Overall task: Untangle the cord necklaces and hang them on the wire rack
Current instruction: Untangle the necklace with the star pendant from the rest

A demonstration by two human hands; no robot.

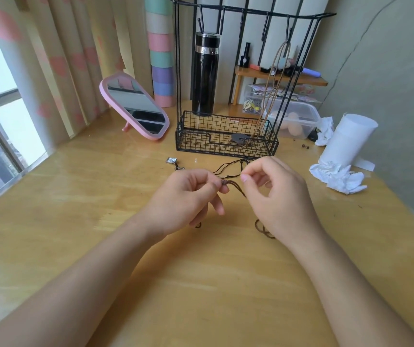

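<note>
Pinching the knot of a brown cord (236,187) between thumb and forefinger, the left hand (188,196) is held in front of the rack (226,149). The right hand (276,196), fingers curled, meets the strands; whether it clamps them cannot be told. A black cord (226,166) lies between hands and rack. A tan necklace (271,91) hangs from a rack hook, its pendant (238,139) in the rack's base.
</note>
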